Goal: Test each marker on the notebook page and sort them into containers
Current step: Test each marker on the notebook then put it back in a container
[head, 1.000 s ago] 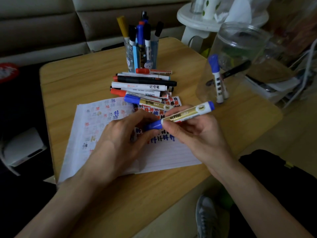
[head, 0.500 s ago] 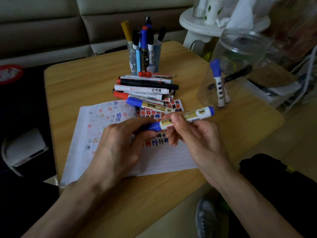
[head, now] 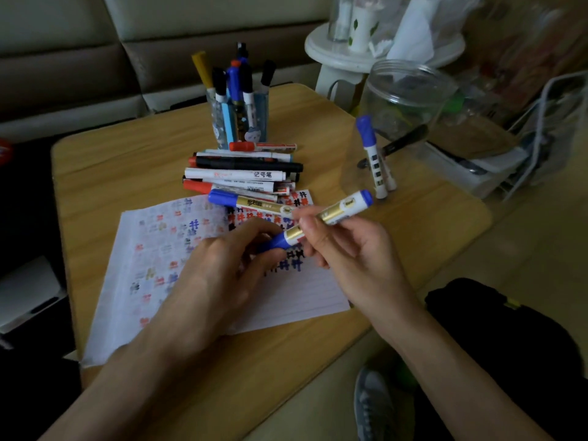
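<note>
The blue marker (head: 331, 218) was held above the notebook page (head: 152, 249), over its far right part. It was tilted so that its blue back end rose past the page's right edge. The right hand (head: 353, 256) pinched the gold-and-white barrel between thumb and fingertips. The left hand (head: 219, 275) had its thumb and fingers curled round the blue cap (head: 276, 243) at the lower end. The cap met the barrel, but I could not tell whether it was fully seated. The left hand covered part of the coloured test marks (head: 286, 265) in the middle of the page.

A pile of markers (head: 241, 176) lay at the page's far edge, with one blue-capped gold marker overlapping its top corner. Beyond the pile, farther from the page, a pen cup (head: 238, 119) stood full of upright markers. To the right of the page and apart from it, a clear jar (head: 397, 122) held a blue-capped marker leaning inside. All rested on the wooden table (head: 111, 167).
</note>
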A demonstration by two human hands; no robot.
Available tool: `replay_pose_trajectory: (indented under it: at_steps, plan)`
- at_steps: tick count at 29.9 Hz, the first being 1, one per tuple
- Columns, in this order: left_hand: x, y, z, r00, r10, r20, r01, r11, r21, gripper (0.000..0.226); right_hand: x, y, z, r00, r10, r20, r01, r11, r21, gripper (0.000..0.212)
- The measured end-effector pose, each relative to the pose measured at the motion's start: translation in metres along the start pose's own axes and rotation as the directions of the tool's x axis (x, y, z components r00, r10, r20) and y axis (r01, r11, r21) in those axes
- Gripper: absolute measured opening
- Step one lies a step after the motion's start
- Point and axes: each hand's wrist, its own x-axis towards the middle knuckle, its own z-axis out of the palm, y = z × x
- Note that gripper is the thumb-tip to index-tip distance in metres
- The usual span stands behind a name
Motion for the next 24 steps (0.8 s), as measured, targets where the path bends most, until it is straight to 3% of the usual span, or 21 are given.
replay_pose_trajectory:
  at_steps: [5,10,16,20,24]
  plan:
    - [0.003,0.008,0.009,0.997,0.072,0.035,-0.073,0.997,0.036,0.030,0.000,-0.010,-0.021,0.987,-0.108,-0.118,0.100,0.993,-0.069,0.008]
    - [0.012,0.026,0.020,0.987,0.100,0.129,-0.103,0.995,0.016,0.047,-0.010,-0.020,-0.045,0.963,-0.122,-0.240,0.098,0.989,-0.111,0.026]
    - [0.024,0.059,0.052,0.959,0.131,0.252,-0.127,0.991,-0.033,0.056,-0.037,-0.032,-0.089,0.912,-0.144,-0.385,0.069,0.977,-0.200,0.027]
    - [0.029,0.083,0.076,0.951,0.154,0.267,-0.124,0.984,-0.127,0.049,-0.062,-0.037,-0.123,0.861,-0.139,-0.489,0.018,0.970,-0.244,0.021]
    - [0.032,0.106,0.106,0.940,0.203,0.273,-0.154,0.969,-0.191,0.028,-0.090,-0.036,-0.160,0.808,-0.209,-0.551,-0.057,0.903,-0.426,0.015]
